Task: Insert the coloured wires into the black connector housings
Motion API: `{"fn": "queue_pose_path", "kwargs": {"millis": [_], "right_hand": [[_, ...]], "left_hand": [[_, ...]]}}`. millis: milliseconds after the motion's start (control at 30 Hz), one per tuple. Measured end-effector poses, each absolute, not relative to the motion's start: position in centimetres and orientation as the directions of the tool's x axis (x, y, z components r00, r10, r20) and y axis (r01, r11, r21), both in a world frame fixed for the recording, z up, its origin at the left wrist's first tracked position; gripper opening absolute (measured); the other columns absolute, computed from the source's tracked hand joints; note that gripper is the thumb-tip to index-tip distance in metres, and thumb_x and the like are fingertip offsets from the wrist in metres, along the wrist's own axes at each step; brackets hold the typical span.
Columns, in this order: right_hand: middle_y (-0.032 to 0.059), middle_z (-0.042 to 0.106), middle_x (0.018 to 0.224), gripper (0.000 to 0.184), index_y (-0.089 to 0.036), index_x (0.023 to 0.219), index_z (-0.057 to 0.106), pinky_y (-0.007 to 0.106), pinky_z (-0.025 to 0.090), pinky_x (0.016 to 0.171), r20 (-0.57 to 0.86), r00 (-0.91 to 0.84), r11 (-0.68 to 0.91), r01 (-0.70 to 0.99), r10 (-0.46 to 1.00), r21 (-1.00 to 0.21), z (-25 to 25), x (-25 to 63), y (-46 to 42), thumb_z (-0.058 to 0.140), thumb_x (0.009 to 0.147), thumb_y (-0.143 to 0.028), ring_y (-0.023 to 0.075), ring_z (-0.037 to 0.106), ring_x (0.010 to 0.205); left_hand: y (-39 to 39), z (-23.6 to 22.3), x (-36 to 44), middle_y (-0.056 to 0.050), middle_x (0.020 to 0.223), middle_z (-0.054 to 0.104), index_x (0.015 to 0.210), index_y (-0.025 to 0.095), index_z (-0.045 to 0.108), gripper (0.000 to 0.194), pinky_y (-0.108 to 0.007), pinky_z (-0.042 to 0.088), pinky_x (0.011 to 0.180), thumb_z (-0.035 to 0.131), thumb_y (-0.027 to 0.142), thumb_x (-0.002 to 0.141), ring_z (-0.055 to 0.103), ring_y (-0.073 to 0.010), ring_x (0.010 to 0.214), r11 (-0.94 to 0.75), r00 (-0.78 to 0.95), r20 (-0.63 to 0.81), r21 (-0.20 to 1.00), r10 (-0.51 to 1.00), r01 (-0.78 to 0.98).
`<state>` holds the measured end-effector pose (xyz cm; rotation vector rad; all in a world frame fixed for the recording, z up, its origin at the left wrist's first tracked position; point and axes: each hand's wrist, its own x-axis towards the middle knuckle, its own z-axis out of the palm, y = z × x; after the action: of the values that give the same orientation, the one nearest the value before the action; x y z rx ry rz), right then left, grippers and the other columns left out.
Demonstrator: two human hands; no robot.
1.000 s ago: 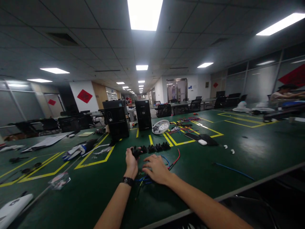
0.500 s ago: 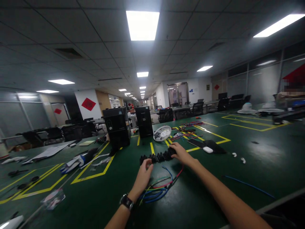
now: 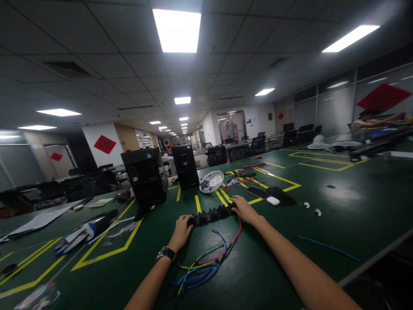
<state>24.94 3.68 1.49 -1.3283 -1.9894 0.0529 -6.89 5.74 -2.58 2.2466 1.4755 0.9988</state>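
A long black terminal block [image 3: 213, 214] with raised, tooth-like parts lies crosswise on the green table. My left hand [image 3: 182, 230] has its fingers around the left end. At the opposite end, my right hand [image 3: 243, 209] grips the block with thumb and fingers. Below them lies a loose bundle of blue, green, yellow and red wires [image 3: 206, 267]. A red wire [image 3: 238, 234] runs from the bundle up to the block's right end, where my fingers hide how it meets the block.
Two black computer towers [image 3: 143, 178] and a white fan-like basket [image 3: 211, 181] stand beyond the block. Phone [image 3: 258, 192], white earbud case [image 3: 272, 200], earbuds [image 3: 312, 208] and a blue wire [image 3: 327, 247] lie right. Gloves [image 3: 80, 234] lie left. A person [image 3: 371, 122] is far right.
My left hand has slid outward to the block's left end, showing more of the block. My right hand stays at its end. The view has turned slightly right.
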Motion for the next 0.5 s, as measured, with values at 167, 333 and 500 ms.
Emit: {"fn": "queue_pose_path", "kwargs": {"millis": [167,333,500], "right_hand": [[0.0135,0.06,0.117,0.038,-0.015,0.115,0.063,0.04,0.038,0.102,0.595,-0.147,0.406,0.853,0.79,-0.328,4.7,27.9,-0.7,0.05,0.081,-0.008,0.0245,0.053,0.114],[0.0122,0.059,0.122,0.043,-0.021,0.118,0.063,0.042,0.043,0.097,0.473,-0.067,0.176,0.966,0.879,-0.19,4.0,37.0,-9.2,0.049,0.078,-0.016,0.0272,0.056,0.111],[0.0125,0.064,0.115,0.034,-0.025,0.107,0.069,0.04,0.049,0.09,0.307,-0.045,0.107,0.976,0.951,-0.189,-0.8,44.1,-14.2,0.052,0.079,-0.033,0.0283,0.062,0.103]], "left_hand": [[5.0,-1.4,-3.4,-0.011,0.114,0.054,0.107,0.02,0.064,0.039,-0.037,0.034,0.102,0.056,0.007,0.071,0.052,-0.0228,0.108,-0.515,0.346,0.381,0.609,0.857,0.603],[4.8,-0.7,-0.7,-0.008,0.097,0.06,0.094,0.023,0.067,0.028,-0.038,0.039,0.096,0.065,0.014,0.068,0.054,-0.0242,0.098,-0.589,0.443,0.405,0.673,0.799,0.447],[3.5,-0.6,-1.0,-0.005,0.091,0.056,0.1,0.023,0.062,0.037,-0.035,0.041,0.089,0.069,0.019,0.064,0.052,-0.024,0.092,-0.574,0.377,0.435,0.659,0.818,0.486]]}}
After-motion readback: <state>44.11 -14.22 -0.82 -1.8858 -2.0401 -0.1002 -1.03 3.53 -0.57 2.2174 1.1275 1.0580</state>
